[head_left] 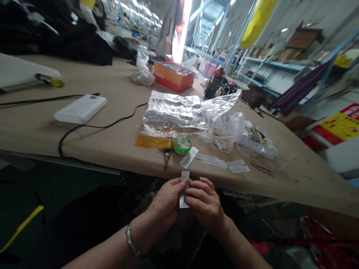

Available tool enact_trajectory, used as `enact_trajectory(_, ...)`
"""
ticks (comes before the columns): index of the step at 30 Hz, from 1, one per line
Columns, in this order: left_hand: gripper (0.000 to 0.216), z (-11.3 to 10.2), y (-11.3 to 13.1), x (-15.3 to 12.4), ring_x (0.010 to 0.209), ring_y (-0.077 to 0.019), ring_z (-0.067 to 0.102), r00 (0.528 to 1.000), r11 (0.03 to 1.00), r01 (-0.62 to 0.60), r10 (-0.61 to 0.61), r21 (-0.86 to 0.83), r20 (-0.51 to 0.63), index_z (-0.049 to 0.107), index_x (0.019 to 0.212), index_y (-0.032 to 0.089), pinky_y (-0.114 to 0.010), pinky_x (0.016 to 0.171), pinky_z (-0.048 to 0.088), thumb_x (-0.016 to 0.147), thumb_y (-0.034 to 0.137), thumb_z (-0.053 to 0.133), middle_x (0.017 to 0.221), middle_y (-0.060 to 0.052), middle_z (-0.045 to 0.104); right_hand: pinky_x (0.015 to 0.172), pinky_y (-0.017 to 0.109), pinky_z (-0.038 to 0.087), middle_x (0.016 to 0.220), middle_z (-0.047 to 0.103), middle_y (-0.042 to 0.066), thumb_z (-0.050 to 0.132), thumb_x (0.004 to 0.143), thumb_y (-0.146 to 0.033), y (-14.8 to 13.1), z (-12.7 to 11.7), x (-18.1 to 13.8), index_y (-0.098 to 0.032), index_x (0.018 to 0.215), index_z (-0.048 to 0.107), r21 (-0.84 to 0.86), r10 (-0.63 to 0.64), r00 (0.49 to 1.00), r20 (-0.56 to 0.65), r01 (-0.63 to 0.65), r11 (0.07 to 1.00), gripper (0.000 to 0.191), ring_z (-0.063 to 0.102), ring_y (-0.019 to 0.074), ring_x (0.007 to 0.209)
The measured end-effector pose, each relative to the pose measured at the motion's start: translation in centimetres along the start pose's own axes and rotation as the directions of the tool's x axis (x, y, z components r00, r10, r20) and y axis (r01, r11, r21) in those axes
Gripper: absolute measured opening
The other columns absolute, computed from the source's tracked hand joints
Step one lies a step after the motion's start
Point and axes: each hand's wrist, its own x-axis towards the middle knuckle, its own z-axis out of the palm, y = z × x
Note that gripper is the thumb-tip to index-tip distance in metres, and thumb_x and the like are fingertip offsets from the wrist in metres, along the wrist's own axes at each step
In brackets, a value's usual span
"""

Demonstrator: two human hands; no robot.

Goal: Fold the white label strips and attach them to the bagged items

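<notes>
In front of the table's near edge, my left hand [168, 200] pinches a narrow white strip [183, 202] between thumb and fingers. My right hand [206, 203] is closed against the strip's other side, its fingers curled over the edge. The strip stands roughly upright, its middle partly covered by my fingers. Just beyond lie a similar pale strip [189, 157] and several flat strips [214, 161] in a row. A green-rimmed round container [182, 145] and a soldering iron [166, 160] with its tip toward me lie near the edge.
Clear plastic packaging [175, 114] covers the middle. Right are a clear bag [228, 130], a bag of small parts [256, 136] and pink tweezers [262, 169]. Left, a white power bank [80, 109] lies by a black cable [112, 122]. Behind stands an orange box [174, 76].
</notes>
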Motion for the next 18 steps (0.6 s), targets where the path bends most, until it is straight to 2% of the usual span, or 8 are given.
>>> enact_trajectory(3,0.009,0.1,-0.1,0.4,0.055,-0.0105,0.059,0.998,0.995,0.017,-0.011,0.101,-0.061,0.062,0.080,0.009,-0.022,0.055,0.047,0.075,0.017,0.063,0.068,-0.006,0.064,0.095,0.041,0.044,0.101,0.067,0.005,0.051,0.086,-0.017,1.4,-1.2,0.1,-0.023,0.110,0.059,-0.077,0.130,0.992,0.003,-0.129,0.989,0.027,0.055,0.0200,0.106)
enact_trajectory(6,0.015,0.1,-0.4,0.3,0.054,-0.0129,0.060,0.990,0.970,0.075,-0.045,0.230,-0.133,0.062,0.086,0.009,-0.025,0.055,0.049,0.076,0.021,0.063,0.066,-0.007,0.066,0.092,0.043,0.045,0.108,0.062,0.012,0.048,0.087,-0.022,4.1,-2.4,1.6,-0.017,0.122,0.053,-0.266,0.359,0.933,0.010,-0.344,0.901,0.036,0.052,0.0246,0.107)
enact_trajectory(9,0.022,-0.5,-1.3,0.3,0.054,-0.0129,0.060,0.991,0.959,0.075,-0.041,0.273,-0.128,0.061,0.088,0.010,-0.025,0.054,0.048,0.074,0.026,0.066,0.066,-0.005,0.066,0.089,0.042,0.046,0.115,0.059,0.014,0.052,0.086,-0.029,6.1,-2.6,3.4,-0.014,0.124,0.051,-0.423,0.457,0.886,0.075,-0.387,0.819,0.042,0.050,0.0275,0.108)
enact_trajectory(13,0.026,-2.1,-2.7,0.2,0.051,-0.0123,0.058,0.992,0.961,0.074,-0.044,0.267,-0.117,0.061,0.082,0.015,-0.024,0.049,0.046,0.071,0.037,0.069,0.063,-0.003,0.063,0.080,0.039,0.046,0.109,0.063,0.009,0.054,0.084,-0.030,6.2,-1.5,4.1,-0.020,0.112,0.058,-0.495,0.402,0.904,0.143,-0.286,0.820,0.030,0.054,0.0260,0.099)
enact_trajectory(14,0.027,-2.6,-2.7,0.3,0.054,-0.0137,0.059,0.994,0.956,0.098,-0.082,0.276,-0.068,0.061,0.084,0.017,-0.025,0.049,0.046,0.072,0.040,0.068,0.065,-0.003,0.063,0.077,0.038,0.046,0.107,0.064,0.008,0.053,0.085,-0.029,6.1,-1.1,3.8,-0.021,0.110,0.059,-0.507,0.382,0.918,0.107,-0.280,0.815,0.027,0.055,0.0254,0.097)
enact_trajectory(15,0.029,-3.1,-2.5,0.3,0.062,-0.0165,0.061,0.994,0.946,0.109,-0.111,0.306,-0.013,0.061,0.092,0.020,-0.028,0.051,0.049,0.074,0.042,0.065,0.075,-0.005,0.065,0.076,0.037,0.046,0.106,0.065,0.007,0.052,0.085,-0.028,6.2,-0.7,3.4,-0.023,0.109,0.059,-0.514,0.353,0.934,0.056,-0.276,0.812,0.026,0.056,0.0249,0.095)
enact_trajectory(18,0.034,-4.3,-0.6,0.5,0.094,-0.0223,0.059,1.000,0.922,-0.001,0.007,0.388,-0.012,0.055,0.112,0.025,-0.037,0.067,0.053,0.081,0.038,0.058,0.106,-0.007,0.061,0.074,0.038,0.045,0.103,0.067,0.004,0.052,0.083,-0.030,7.6,1.0,1.7,-0.027,0.101,0.063,-0.531,0.240,0.970,-0.040,-0.224,0.817,0.021,0.059,0.0253,0.093)
